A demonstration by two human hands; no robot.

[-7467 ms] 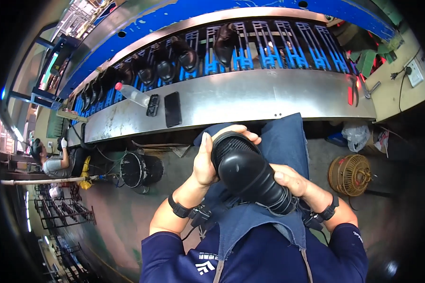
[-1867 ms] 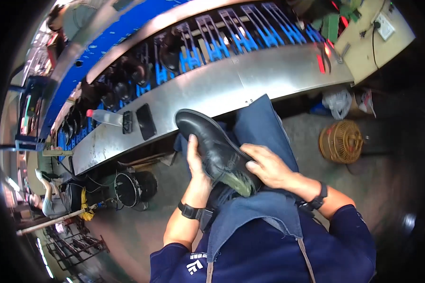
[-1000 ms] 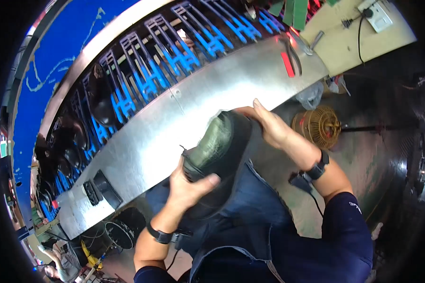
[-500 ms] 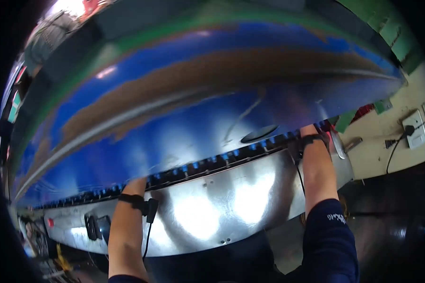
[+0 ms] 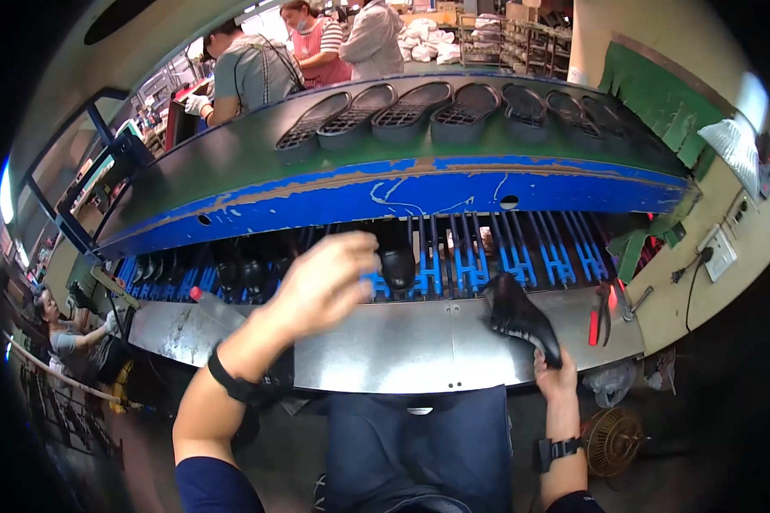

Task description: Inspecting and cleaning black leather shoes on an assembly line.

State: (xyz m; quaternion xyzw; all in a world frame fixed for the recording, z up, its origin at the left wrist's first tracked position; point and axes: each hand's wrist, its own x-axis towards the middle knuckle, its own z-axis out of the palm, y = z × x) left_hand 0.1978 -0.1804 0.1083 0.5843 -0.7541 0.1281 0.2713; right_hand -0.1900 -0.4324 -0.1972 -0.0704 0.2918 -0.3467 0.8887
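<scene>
My right hand (image 5: 557,377) grips a black shoe (image 5: 522,315) by one end, holding it tilted over the right part of the metal ledge (image 5: 385,346). White marks run along the shoe's lower edge. My left hand (image 5: 329,282) is raised in front of the blue rails (image 5: 462,256), smeared by motion, its fingers bent. Just right of it, another black shoe (image 5: 398,267) sits among the rails. Farther left, several dark shoes (image 5: 252,278) lie under the blue beam (image 5: 334,201), partly hidden.
Several black soles (image 5: 462,115) line the green belt (image 5: 231,145) above the beam. Pliers with red handles (image 5: 599,316) lie on the ledge's right end. A red-capped bottle (image 5: 214,309) is at left. Co-workers stand behind the belt; a fan (image 5: 614,440) is low right.
Both hands have come out from under the blue beam. My right hand now shows a black shoe in it. The view has drawn back, revealing the belt and rails.
</scene>
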